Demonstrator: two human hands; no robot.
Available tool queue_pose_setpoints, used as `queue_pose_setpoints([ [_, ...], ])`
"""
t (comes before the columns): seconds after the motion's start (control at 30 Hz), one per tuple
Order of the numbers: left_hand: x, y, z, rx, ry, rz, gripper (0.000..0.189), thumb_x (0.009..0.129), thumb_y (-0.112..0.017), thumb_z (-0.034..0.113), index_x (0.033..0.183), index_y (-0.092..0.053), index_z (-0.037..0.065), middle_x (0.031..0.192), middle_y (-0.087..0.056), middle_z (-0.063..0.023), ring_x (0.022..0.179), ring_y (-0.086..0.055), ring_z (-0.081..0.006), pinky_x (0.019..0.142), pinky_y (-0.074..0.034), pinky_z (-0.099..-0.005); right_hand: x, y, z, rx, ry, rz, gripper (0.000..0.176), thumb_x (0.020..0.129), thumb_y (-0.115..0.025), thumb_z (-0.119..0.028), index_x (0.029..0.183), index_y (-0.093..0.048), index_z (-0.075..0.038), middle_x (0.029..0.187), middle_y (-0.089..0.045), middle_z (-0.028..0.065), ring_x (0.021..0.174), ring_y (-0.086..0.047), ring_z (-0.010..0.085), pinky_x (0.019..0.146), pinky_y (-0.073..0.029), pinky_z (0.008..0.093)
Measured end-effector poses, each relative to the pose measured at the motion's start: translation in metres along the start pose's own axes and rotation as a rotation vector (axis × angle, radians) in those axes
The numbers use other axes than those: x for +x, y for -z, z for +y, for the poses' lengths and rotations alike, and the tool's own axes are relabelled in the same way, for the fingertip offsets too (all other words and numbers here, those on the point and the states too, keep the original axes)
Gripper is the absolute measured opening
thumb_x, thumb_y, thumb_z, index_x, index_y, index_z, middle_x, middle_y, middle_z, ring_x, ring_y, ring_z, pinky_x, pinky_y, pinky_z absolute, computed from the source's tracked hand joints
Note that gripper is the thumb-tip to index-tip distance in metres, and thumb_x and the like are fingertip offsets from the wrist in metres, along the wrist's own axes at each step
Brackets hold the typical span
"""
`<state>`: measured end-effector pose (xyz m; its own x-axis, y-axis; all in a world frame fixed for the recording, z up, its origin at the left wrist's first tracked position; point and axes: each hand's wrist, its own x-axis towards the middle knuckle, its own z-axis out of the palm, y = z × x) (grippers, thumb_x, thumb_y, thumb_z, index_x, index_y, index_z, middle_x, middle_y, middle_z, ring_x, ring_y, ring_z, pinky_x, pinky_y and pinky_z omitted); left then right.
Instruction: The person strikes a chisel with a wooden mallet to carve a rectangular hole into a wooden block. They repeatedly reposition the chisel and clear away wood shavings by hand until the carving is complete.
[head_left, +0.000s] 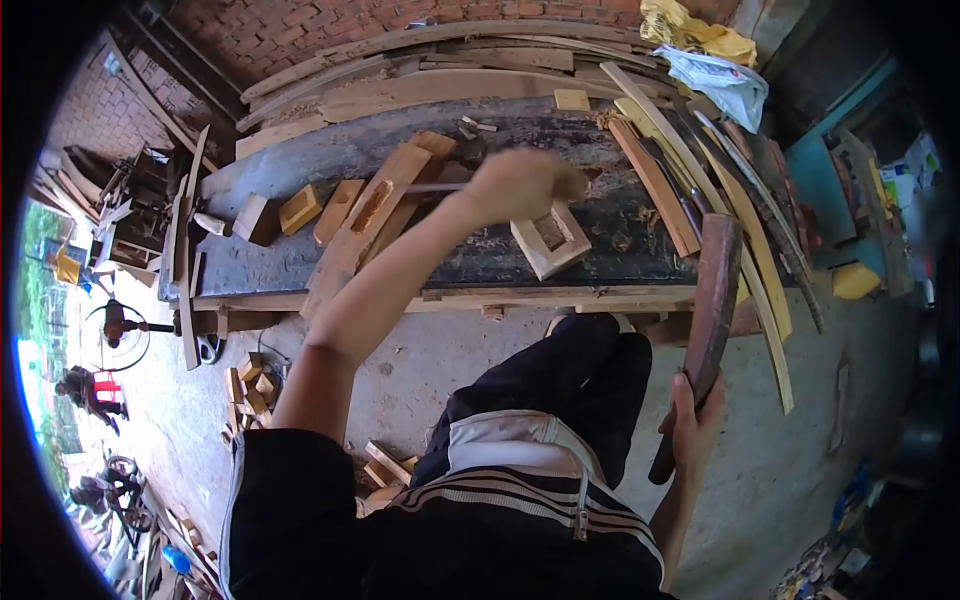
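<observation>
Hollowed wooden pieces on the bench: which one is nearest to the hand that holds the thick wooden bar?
The pale, squarish block, just below the left hand. The long board and the yellowish block, also hollowed, lie farther left.

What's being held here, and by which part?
The right hand grips a wooden club by its narrower lower end; the left hand holds a slender tool, its gripped part hidden.

From here I see one smooth wooden club [714,290] at right, a glossy plastic bag [718,82] far right, the rough brick wall [235,40] far, and a scuffed, dark bench top [455,262].
</observation>
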<state>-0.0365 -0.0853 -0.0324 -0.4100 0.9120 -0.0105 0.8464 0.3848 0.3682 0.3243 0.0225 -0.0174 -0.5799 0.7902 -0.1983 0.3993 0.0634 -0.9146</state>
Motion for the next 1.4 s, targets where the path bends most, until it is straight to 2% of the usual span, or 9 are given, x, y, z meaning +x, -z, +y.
queue_pose_setpoints([
  [0.1, -0.003, -0.035, 0.001, 0.222, -0.316, -0.199, 0.057, 0.077, -0.077, 0.017, 0.131, -0.058, 0.020, 0.129, -0.061, -0.0111, 0.108, -0.065, -0.0314, 0.085, -0.056, -0.0434, 0.004, -0.004, 0.008, 0.014, 0.020, 0.029, 0.025, 0.093, -0.062, -0.019, 0.108, -0.054, -0.001, 0.065, -0.050, 0.0012, 0.041, -0.045, 0.0102, 0.039, -0.039, 0.0267],
  [0.33, 0.005, -0.024, 0.009, 0.313, -0.149, -0.477, 0.076, 0.064, -0.087, 0.021, 0.132, -0.053, 0.015, 0.121, -0.057, -0.0110, 0.106, -0.065, -0.0326, 0.081, -0.056, -0.0465, 0.002, 0.000, 0.002, 0.014, 0.028, -0.014, 0.033, 0.091, -0.067, -0.022, 0.110, -0.052, 0.002, 0.071, -0.055, 0.0044, 0.043, -0.049, 0.0103, 0.040, -0.041, 0.0260],
  [0.5, -0.014, -0.029, -0.010, 0.273, 0.223, -0.353, 0.092, 0.069, -0.072, 0.072, 0.135, -0.051, 0.011, 0.104, -0.070, -0.0235, 0.101, -0.068, -0.0380, 0.090, -0.055, -0.0481, -0.002, -0.005, 0.003, 0.014, 0.043, 0.005, 0.027, 0.092, -0.064, -0.020, 0.107, -0.053, -0.001, 0.065, -0.050, 0.0013, 0.043, -0.047, 0.0098, 0.039, -0.040, 0.0264],
  [0.63, -0.032, -0.038, -0.032, 0.120, 0.487, -0.214, 0.099, 0.074, -0.069, 0.070, 0.143, -0.044, 0.003, 0.102, -0.072, -0.0226, 0.099, -0.069, -0.0398, 0.088, -0.055, -0.0493, -0.004, -0.002, 0.006, 0.023, 0.023, 0.006, 0.038, 0.091, -0.070, -0.027, 0.110, -0.053, 0.001, 0.073, -0.057, 0.0049, 0.044, -0.049, 0.0105, 0.041, -0.041, 0.0257],
  [0.9, -0.068, -0.027, -0.067, 0.037, 0.065, 0.094, 0.116, 0.064, -0.085, 0.051, 0.156, -0.025, 0.016, 0.112, -0.066, -0.0259, 0.108, -0.063, -0.0461, 0.095, -0.050, -0.0503, -0.008, -0.001, 0.008, 0.019, 0.016, -0.010, 0.035, 0.091, -0.069, -0.028, 0.104, -0.053, 0.000, 0.070, -0.054, 0.0033, 0.044, -0.048, 0.0099, 0.040, -0.040, 0.0254],
  [1.03, -0.073, -0.062, -0.036, 0.138, 0.246, -0.048, 0.121, 0.065, -0.084, 0.056, 0.157, -0.018, 0.013, 0.104, -0.069, -0.0251, 0.096, -0.068, -0.0449, 0.083, -0.055, -0.0529, -0.010, -0.001, 0.005, -0.029, 0.040, 0.019, 0.034, 0.091, -0.069, -0.028, 0.103, -0.054, 0.000, 0.067, -0.054, 0.0032, 0.043, -0.048, 0.0099, 0.040, -0.039, 0.0260],
  [1.17, -0.075, -0.081, 0.007, -0.010, 0.472, 0.018, 0.116, 0.073, -0.077, 0.061, 0.151, -0.022, -0.006, 0.092, -0.068, -0.0309, 0.086, -0.070, -0.0449, 0.077, -0.057, -0.0522, -0.010, -0.002, 0.006, -0.024, 0.059, 0.043, 0.035, 0.091, -0.070, -0.029, 0.103, -0.054, 0.000, 0.065, -0.054, 0.0033, 0.042, -0.048, 0.0102, 0.041, -0.039, 0.0265],
  [1.3, -0.072, -0.063, 0.009, 0.045, 0.419, 0.070, 0.108, 0.076, -0.074, 0.062, 0.146, -0.030, -0.006, 0.093, -0.068, -0.0320, 0.088, -0.070, -0.0447, 0.078, -0.058, -0.0502, -0.009, 0.001, 0.000, -0.108, 0.083, 0.050, 0.038, 0.091, -0.070, -0.031, 0.103, -0.054, 0.001, 0.064, -0.055, 0.0050, 0.044, -0.051, 0.0121, 0.042, -0.041, 0.0282],
  [1.4, -0.070, 0.010, 0.020, -0.401, 0.271, 0.348, 0.060, 0.080, -0.079, 0.047, 0.109, -0.064, -0.004, 0.079, -0.070, -0.0163, 0.071, -0.070, -0.0264, 0.067, -0.056, -0.0382, -0.011, 0.005, 0.000, -0.140, 0.120, 0.047, 0.038, 0.091, -0.071, -0.032, 0.103, -0.054, 0.001, 0.063, -0.056, 0.0056, 0.046, -0.053, 0.0129, 0.043, -0.042, 0.0290],
])
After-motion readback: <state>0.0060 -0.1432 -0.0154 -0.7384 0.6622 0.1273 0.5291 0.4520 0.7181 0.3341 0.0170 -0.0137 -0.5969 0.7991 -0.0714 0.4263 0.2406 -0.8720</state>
